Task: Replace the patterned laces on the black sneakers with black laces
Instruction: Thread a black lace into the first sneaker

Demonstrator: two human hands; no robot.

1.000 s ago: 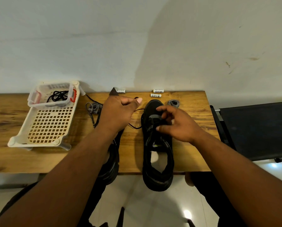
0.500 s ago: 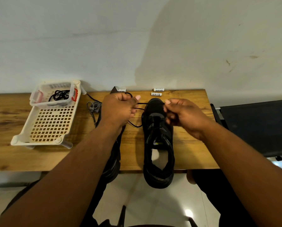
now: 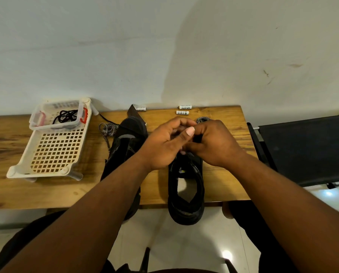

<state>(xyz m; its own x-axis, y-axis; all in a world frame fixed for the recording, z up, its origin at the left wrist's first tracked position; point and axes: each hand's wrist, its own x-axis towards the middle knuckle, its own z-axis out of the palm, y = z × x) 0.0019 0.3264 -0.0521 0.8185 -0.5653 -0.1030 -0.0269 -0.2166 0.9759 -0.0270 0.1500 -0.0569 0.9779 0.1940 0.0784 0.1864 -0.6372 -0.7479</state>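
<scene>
Both hands meet at centre frame, right over the toe end of the right-hand black sneaker (image 3: 186, 186), which lies lengthwise on the wooden table (image 3: 17, 194) with its heel hanging off the near edge. The left hand (image 3: 164, 142) has its fingers curled and thumb up, pressed against the right hand (image 3: 214, 142), whose fingers are curled in too; something dark shows between them, but what exactly they pinch cannot be told. The second black sneaker (image 3: 125, 146) lies just left of centre, partly hidden under the left forearm. A coil of patterned lace (image 3: 108, 129) sits beside its toe, and another patterned lace (image 3: 202, 120) peeks out just above the right hand's knuckles. In the upper left, a white plastic basket (image 3: 52, 154) holds a small clear tub (image 3: 42, 123) with a black lace (image 3: 67, 115) bundled inside. Small white batteries (image 3: 185, 107) lie along the table's far edge, against the wall.
</scene>
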